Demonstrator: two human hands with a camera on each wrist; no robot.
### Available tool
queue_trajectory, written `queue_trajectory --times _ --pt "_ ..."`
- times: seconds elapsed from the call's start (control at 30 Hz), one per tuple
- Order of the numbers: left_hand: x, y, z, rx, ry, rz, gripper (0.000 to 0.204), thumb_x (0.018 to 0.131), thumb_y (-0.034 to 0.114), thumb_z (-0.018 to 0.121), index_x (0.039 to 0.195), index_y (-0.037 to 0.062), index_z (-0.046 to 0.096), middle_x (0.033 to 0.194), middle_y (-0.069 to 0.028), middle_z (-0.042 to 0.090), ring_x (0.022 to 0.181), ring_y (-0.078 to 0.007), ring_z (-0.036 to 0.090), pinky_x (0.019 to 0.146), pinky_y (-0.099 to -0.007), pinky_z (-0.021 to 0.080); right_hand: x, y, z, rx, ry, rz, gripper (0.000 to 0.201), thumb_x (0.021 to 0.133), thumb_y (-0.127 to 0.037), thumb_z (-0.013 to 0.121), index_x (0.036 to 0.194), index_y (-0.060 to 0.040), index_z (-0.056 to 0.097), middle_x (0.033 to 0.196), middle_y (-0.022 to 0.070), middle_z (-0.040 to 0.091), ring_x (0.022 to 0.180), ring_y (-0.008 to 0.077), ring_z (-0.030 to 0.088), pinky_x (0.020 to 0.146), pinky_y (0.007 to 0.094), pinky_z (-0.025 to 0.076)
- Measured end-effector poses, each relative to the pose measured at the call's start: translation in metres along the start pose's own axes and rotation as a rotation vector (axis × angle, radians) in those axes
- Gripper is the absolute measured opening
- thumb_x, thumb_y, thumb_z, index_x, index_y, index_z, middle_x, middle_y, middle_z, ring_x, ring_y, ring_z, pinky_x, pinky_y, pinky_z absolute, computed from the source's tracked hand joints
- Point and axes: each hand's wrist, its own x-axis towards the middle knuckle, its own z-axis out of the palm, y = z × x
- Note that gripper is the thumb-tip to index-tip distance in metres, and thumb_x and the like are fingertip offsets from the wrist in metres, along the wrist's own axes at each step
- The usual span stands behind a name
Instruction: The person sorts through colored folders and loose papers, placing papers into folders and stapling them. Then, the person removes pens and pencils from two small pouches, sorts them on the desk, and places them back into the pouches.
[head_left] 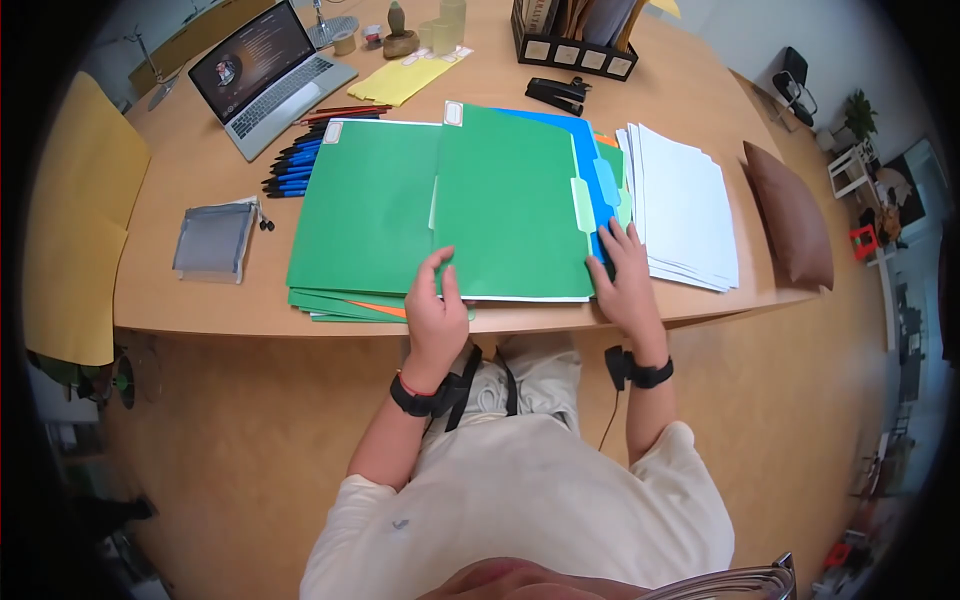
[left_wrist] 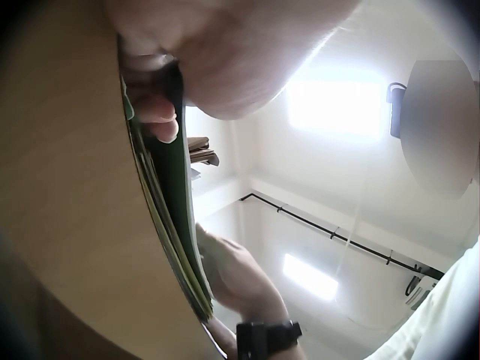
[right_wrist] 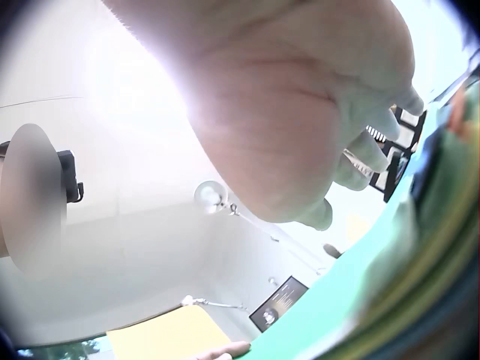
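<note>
A green tabbed folder (head_left: 508, 205) lies before me on a stack, with white paper showing along its near edge. Beneath its right side a blue folder (head_left: 608, 180) sticks out. My left hand (head_left: 437, 315) is at its near left corner, thumb and forefinger bent loosely; in the left wrist view fingertips (left_wrist: 166, 129) sit at the edge of the folder stack (left_wrist: 180, 225). On the right edge rests my right hand (head_left: 628, 280), fingers extended over the tabs. A second pile of green folders (head_left: 365, 205) lies to the left, overlapped by the top folder.
White paper sheets (head_left: 685, 210) lie on the right beside a brown cushion (head_left: 790, 215). Blue pens (head_left: 292, 165), a mesh pouch (head_left: 215, 240) and a laptop (head_left: 270, 85) are on the left. Behind stand a black stapler (head_left: 558, 95) and a file organizer (head_left: 575, 55).
</note>
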Motion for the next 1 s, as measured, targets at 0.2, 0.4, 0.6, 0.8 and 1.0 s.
queue_trajectory --times 0.2,0.4,0.6,0.8,1.0 --pt "-0.005 0.028 -0.009 -0.203 0.149 -0.048 0.022 0.114 0.011 0.05 0.129 0.0022 0.063 0.106 -0.0048 0.068 0.065 -0.0055 0.057 0.054 -0.0235 0.049 -0.007 -0.004 0.01 -0.016 0.104 -0.015 0.05 0.102 -0.027 0.069 0.147 -0.0067 0.064 0.162 0.0155 0.052 0.154 0.0466 0.038 0.125 0.0647 0.028" --pt "0.032 0.025 -0.108 -0.03 0.259 -0.137 0.021 0.114 0.014 0.051 0.123 0.0041 0.066 0.101 -0.0031 0.068 0.069 -0.0062 0.058 0.056 -0.0232 0.048 -0.007 -0.005 0.012 -0.025 0.101 -0.026 0.048 0.102 -0.026 0.067 0.146 -0.0068 0.065 0.163 0.0148 0.052 0.154 0.0457 0.039 0.125 0.0645 0.028" --pt "0.057 -0.017 -0.182 0.37 0.304 -0.1 0.021 0.111 0.01 0.053 0.118 -0.0003 0.069 0.11 -0.0125 0.075 0.106 -0.0221 0.07 0.097 -0.0343 0.052 -0.007 -0.007 0.01 -0.017 0.087 -0.006 0.047 0.102 -0.024 0.067 0.145 -0.0063 0.065 0.163 0.0151 0.052 0.154 0.0453 0.038 0.126 0.064 0.027" --pt "0.061 -0.013 -0.178 0.587 0.283 -0.065 0.021 0.108 0.011 0.057 0.119 -0.0015 0.069 0.114 -0.0186 0.075 0.112 -0.0314 0.071 0.101 -0.0381 0.052 -0.007 -0.004 0.01 -0.024 0.09 -0.025 0.048 0.101 -0.025 0.068 0.145 -0.0066 0.065 0.162 0.0156 0.052 0.154 0.0456 0.038 0.125 0.0643 0.028" --pt "0.06 -0.008 -0.165 0.79 0.296 -0.031 0.034 0.103 0.014 0.067 0.133 -0.0013 0.062 0.133 -0.0233 0.067 0.126 -0.0389 0.065 0.106 -0.0444 0.051 -0.007 -0.003 0.008 -0.014 0.1 -0.027 0.048 0.1 -0.025 0.069 0.144 -0.0064 0.066 0.161 0.0162 0.053 0.153 0.0467 0.04 0.124 0.0651 0.03"
